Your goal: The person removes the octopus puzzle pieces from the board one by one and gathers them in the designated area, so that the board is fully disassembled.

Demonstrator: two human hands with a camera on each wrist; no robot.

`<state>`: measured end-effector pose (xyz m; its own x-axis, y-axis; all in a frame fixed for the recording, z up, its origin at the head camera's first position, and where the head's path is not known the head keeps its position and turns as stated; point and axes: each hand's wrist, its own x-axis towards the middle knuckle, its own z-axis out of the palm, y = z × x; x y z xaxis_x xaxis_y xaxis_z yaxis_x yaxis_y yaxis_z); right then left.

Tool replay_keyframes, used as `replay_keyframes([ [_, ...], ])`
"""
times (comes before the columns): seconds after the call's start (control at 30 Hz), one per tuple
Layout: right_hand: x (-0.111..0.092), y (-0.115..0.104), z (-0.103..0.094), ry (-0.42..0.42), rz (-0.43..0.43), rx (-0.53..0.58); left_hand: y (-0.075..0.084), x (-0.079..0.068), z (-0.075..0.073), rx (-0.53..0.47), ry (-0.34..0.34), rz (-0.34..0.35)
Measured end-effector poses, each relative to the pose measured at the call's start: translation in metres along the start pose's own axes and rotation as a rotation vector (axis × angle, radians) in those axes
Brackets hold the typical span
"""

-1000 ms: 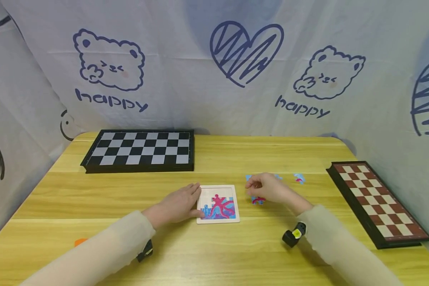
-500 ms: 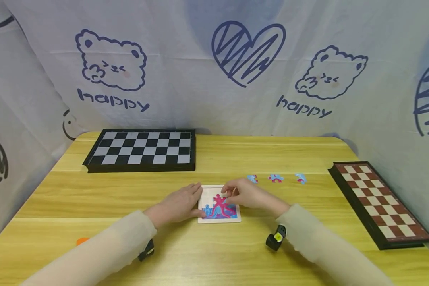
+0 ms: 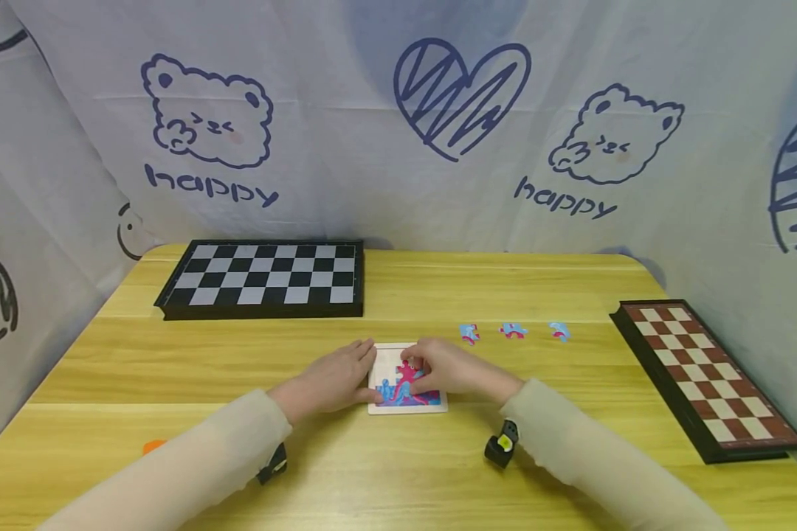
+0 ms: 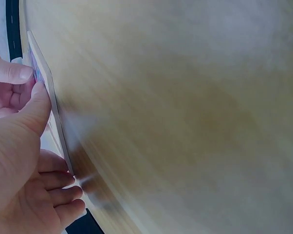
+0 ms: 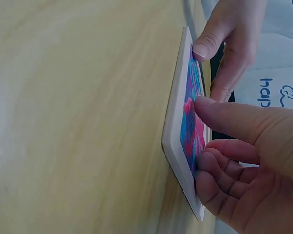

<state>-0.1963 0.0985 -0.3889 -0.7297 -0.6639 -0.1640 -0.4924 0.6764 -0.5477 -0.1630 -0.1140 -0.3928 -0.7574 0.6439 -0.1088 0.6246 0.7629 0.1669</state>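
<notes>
1. The jigsaw puzzle, a flat, partly assembled picture of a pink octopus on blue and purple (image 3: 398, 399), is set in a pale, square, wood-like tray (image 3: 384, 360) on the yellow wood-grained table (image 3: 405, 479), between the two hands. Part of the tray's floor is left bare at its far left.

2. The left hand (image 3: 332, 377) is laid along the tray's left side, its fingers extended and loosely bent, its thumb resting at the near left corner.

3. By the right hand (image 3: 448, 366), the picture is touched with thumb and fingertips, the fingers bent; whether a piece is pinched cannot be told.

4. Tray and pieces are judged light, stiff and thin. The tray would best be steadied by its raised rim; a piece would best be pinched by opposite edges, since its small knobs might bend or fray and its smooth face might slip.

5. Three loose pieces, light blue with pink, are counted on the table beyond the right hand: one at left (image 3: 468, 333), one in the middle (image 3: 513, 330), one at right (image 3: 559, 331).

6. One tray, one black-and-white chequered board (image 3: 268, 276) and one brown-and-cream chequered board (image 3: 707, 376) are counted. One orange object (image 3: 153, 446) is partly hidden by the left sleeve (image 3: 192, 457).
</notes>
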Motion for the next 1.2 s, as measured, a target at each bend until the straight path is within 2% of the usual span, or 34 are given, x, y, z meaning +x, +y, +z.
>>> replay_keyframes([
  [0.17,0.001,0.000,0.001,-0.011,-0.006,-0.022,-0.001,0.000,0.001,0.007,0.002,-0.001],
  [0.6,0.002,0.001,0.001,0.005,-0.030,0.019,0.000,0.001,0.001,0.002,0.000,-0.020],
  [0.8,0.001,0.004,0.001,0.027,-0.019,0.082,0.000,0.001,0.000,0.002,-0.003,-0.021],
  [1.03,-0.003,0.009,0.000,0.056,0.006,0.220,0.000,0.001,0.000,0.006,-0.006,-0.022],
  [1.2,0.000,0.012,-0.002,0.065,0.011,0.227,0.001,0.001,0.000,0.011,-0.010,-0.020],
])
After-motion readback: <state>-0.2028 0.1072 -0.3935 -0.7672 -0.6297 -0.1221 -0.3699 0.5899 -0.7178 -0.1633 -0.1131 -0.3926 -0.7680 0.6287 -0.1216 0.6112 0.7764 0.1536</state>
